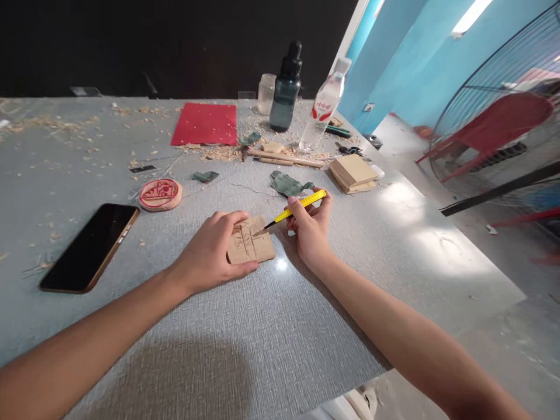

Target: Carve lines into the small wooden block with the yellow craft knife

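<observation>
My left hand (214, 251) presses down on a small tan wooden slab (255, 246) with carved grooves, thumb along its near edge and fingers over its left side. My right hand (311, 226) is closed round a yellow-handled carving knife (301, 205), held like a pen. The dark blade tip touches the slab's upper right part. Both forearms reach in from the bottom of the view over the grey textured table (280, 326).
A black phone (90, 248) lies at the left, with a round carved stamp (160, 194) behind it. Farther back are a red sheet (205, 123), a dark dropper bottle (286, 87), a plastic water bottle (324, 108), stacked wooden blocks (352, 172), green scraps (286, 184) and wood shavings. A wire fan guard (503, 105) stands right.
</observation>
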Motion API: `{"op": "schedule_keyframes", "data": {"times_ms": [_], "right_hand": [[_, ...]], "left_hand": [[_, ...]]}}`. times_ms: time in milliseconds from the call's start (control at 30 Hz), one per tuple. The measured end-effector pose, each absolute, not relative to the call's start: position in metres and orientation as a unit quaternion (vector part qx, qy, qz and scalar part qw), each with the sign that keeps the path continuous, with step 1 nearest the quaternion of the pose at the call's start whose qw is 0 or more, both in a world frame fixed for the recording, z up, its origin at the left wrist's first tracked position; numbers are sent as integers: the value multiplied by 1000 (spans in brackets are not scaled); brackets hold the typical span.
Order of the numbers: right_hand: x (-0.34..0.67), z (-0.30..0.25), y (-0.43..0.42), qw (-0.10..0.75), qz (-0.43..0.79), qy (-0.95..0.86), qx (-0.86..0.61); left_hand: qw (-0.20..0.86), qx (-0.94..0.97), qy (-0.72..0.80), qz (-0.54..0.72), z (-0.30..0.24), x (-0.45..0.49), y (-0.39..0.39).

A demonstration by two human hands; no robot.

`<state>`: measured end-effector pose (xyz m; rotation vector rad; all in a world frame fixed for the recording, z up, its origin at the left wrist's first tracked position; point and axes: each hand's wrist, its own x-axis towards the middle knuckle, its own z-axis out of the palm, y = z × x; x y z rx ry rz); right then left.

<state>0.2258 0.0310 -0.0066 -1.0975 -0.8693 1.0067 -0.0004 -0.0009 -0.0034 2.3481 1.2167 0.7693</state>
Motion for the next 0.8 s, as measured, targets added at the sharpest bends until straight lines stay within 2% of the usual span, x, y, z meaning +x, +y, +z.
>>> {"op": "schedule_keyframes", "data": {"times_ms": [167,333,433,533,800], "right_hand": [[226,-5,30,655,453,-373,-476],[225,-2,31,658,466,-362,-467],[224,0,32,655,470,-363,-467],[224,-2,32,656,467,-371,-462],[225,-5,35,657,459,-369,-471]], "left_hand": [[79,864,412,279,15,-13,-1],[-80,775,582,233,34,-95,-9],[-45,707,683,177,30,-151,-23],[10,669,724,168,21,-178,-32],[-9,593,800,97,22,-151,-27]]}}
